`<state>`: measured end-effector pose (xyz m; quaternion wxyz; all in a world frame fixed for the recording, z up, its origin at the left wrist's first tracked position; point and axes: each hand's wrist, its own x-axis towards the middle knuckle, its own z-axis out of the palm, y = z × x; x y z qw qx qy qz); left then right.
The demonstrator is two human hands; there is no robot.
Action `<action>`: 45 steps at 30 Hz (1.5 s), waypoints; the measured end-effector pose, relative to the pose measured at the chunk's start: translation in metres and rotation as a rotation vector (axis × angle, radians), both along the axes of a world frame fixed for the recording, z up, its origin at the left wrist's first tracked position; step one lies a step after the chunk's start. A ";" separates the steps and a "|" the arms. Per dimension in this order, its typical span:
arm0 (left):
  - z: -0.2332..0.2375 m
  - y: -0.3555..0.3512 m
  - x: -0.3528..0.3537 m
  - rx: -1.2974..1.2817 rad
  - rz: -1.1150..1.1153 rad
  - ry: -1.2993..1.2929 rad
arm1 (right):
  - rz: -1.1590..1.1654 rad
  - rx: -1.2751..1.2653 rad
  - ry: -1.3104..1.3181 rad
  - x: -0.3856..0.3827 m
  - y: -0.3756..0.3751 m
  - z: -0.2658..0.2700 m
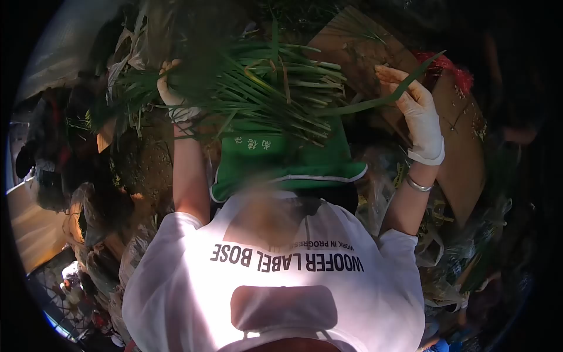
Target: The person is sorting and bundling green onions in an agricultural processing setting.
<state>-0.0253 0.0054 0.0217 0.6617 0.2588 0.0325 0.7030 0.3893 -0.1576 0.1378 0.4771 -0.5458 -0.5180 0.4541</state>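
A bundle of long green leafy stalks (281, 88), which look like garlic chives, lies across a green apron (287, 152) over my lap. Pale cut ends point right, and leaf tips spread left. My left hand (171, 91), in a thin pale glove, is at the leafy end with its fingers curled around some leaves; part of it is hidden by greenery. On the right, my gloved right hand (419, 114) is raised beside the bundle. One long flat leaf (375, 105) runs from the bundle across its bent fingers and is pinched there.
Brown cardboard (463, 158) lies beyond and to the right, with red netting (451, 70) on it. Clear plastic bags (431, 240) lie around me on both sides. Loose leaf scraps are scattered on the ground. The surroundings are dark and partly blurred.
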 end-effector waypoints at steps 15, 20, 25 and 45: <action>-0.023 0.001 -0.018 -0.040 -0.020 0.032 | -0.405 0.214 0.004 -0.088 0.022 -0.094; -0.028 0.001 -0.023 -0.199 0.153 0.080 | -0.355 0.105 0.387 -0.089 0.029 -0.103; -0.009 -0.009 -0.012 -0.056 0.150 0.160 | -0.509 0.107 0.520 -0.067 0.030 -0.103; -0.044 0.015 -0.050 0.155 0.543 0.898 | -0.197 0.068 -0.513 -0.104 0.008 -0.031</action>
